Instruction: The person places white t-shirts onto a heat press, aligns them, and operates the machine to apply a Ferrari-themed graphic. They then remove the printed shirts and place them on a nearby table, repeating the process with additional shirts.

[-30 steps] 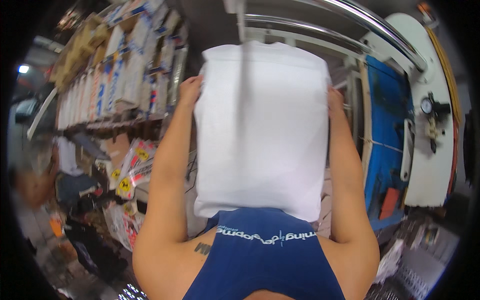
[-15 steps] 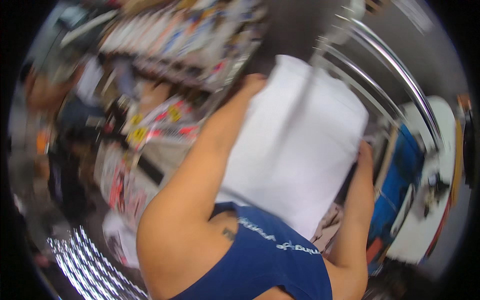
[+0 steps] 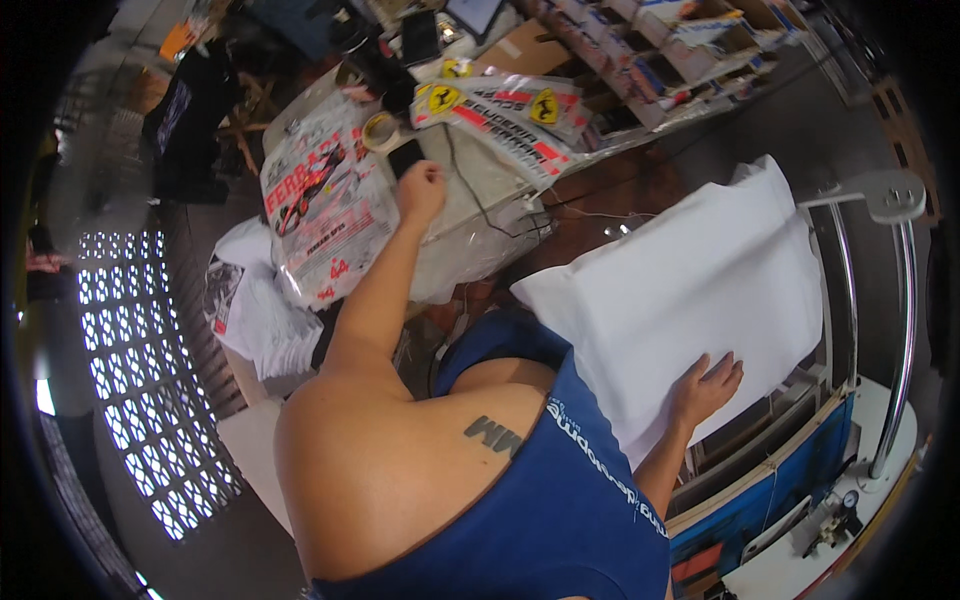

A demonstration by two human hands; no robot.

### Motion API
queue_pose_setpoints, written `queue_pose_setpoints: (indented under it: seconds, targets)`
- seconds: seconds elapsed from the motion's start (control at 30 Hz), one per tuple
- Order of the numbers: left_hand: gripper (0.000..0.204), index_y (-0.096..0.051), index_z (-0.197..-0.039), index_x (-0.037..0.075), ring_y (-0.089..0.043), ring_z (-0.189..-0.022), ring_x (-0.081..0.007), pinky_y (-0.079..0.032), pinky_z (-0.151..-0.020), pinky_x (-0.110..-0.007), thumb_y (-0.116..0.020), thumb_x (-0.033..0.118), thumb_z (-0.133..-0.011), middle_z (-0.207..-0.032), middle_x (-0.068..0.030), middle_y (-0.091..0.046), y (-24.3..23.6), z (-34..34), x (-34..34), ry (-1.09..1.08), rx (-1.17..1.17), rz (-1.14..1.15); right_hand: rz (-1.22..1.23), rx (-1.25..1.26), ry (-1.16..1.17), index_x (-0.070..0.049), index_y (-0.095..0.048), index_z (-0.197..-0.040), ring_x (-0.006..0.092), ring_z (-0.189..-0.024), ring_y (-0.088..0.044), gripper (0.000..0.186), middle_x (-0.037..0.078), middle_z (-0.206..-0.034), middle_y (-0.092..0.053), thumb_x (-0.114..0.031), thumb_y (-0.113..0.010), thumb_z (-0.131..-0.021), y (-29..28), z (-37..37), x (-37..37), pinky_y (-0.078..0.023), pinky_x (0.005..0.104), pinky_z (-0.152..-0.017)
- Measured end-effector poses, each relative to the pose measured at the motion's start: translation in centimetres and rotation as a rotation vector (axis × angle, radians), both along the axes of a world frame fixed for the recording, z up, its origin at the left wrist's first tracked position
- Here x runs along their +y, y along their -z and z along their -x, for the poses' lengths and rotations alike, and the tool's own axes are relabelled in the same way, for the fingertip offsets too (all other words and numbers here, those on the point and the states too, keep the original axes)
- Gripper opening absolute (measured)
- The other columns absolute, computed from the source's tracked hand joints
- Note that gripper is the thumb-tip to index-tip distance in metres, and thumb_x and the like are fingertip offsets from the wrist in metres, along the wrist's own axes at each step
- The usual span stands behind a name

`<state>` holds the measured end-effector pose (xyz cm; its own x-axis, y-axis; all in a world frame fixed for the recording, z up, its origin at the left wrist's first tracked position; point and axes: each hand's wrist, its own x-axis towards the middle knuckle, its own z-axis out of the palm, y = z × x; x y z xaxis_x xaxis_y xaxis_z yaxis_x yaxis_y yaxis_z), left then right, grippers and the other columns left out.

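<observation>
A broad white cloth, smooth and board-shaped, lies to my right, its far corners raised in soft points. My right hand rests flat on its near part, fingers apart. My left hand reaches out to the worktable, its fingers curled together beside a flat black rectangle. What those fingers hold, if anything, is hidden. Next to the rectangle lies a roll of tape. Clear printed film sheets in red and black hang over the table's left edge.
More printed film with yellow emblems lies farther back, near a black cable. Cardboard compartments stand at the back. A chrome rail rises at right beside a blue panel. Folded white garments sit at left.
My view has swung left. My left hand has let go of the white cloth and moved to the table. My right hand has shifted from the cloth's right edge onto its surface.
</observation>
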<state>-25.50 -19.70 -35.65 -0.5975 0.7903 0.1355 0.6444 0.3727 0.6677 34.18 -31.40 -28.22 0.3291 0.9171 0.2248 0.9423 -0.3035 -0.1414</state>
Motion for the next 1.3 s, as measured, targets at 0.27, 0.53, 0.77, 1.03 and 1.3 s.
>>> queue_pose_setpoints:
  seconds: [0.27, 0.53, 0.77, 1.03, 1.3]
  targets:
    - [0.061, -0.057, -0.146, 0.013, -0.027, -0.153, -0.0427, -0.022, -0.120, -0.071, -0.064, 0.050, -0.097, -0.163, -0.0133, -0.038, 5.5, 11.6, -11.2, -0.582, 0.280, 0.490, -0.018, 0.085, 0.000, 0.002, -0.055, -0.149, 0.0441, -0.150, -0.038, 0.058, 0.028, -0.160, -0.043, -0.038, -0.059, -0.106, 0.0, -0.2, 0.1, -0.032, 0.0518, -0.124]
    - [0.075, -0.049, -0.151, -0.003, -0.025, -0.154, -0.0497, -0.020, -0.117, -0.079, -0.058, 0.050, -0.097, -0.164, -0.0226, -0.036, 4.4, 9.7, -10.6, -0.394, 0.311, 0.643, -0.006, 0.063, 0.015, 0.004, -0.056, -0.147, 0.0447, -0.148, -0.040, 0.059, 0.030, -0.158, -0.045, -0.039, -0.058, -0.107, 0.4, -0.4, 0.4, -0.033, 0.0517, -0.124]
    - [0.069, -0.050, -0.148, -0.005, -0.031, -0.148, -0.0610, -0.026, -0.116, -0.077, -0.061, 0.037, -0.095, -0.160, -0.0364, -0.036, 3.6, 10.2, -7.1, -0.490, 0.202, 0.814, -0.042, 0.061, 0.007, 0.005, -0.057, -0.145, 0.0450, -0.147, -0.042, 0.057, 0.031, -0.156, -0.046, -0.038, -0.058, -0.106, 0.3, 0.1, 0.3, -0.034, 0.0514, -0.123]
    - [0.044, -0.055, -0.146, 0.005, -0.065, -0.124, -0.0492, -0.053, -0.099, -0.061, -0.051, 0.020, -0.105, -0.136, -0.0264, -0.066, 3.9, 13.7, -7.4, -0.370, 0.184, 0.677, -0.024, 0.071, 0.015, 0.004, -0.057, -0.146, 0.0436, -0.149, -0.040, 0.059, 0.029, -0.159, -0.044, -0.039, -0.059, -0.106, -0.2, 0.1, 0.2, -0.033, 0.0510, -0.124]
    - [0.035, -0.067, -0.130, 0.008, -0.073, -0.104, -0.0439, -0.057, -0.090, -0.056, -0.058, 0.018, -0.098, -0.108, -0.0255, -0.075, -9.4, 12.7, -10.4, -0.249, 0.319, 0.371, -0.176, 0.089, -0.044, 0.003, -0.064, -0.136, 0.0401, -0.144, -0.046, 0.044, 0.026, -0.153, -0.051, -0.023, -0.066, -0.101, -0.6, 0.7, 0.5, -0.040, 0.0481, -0.119]
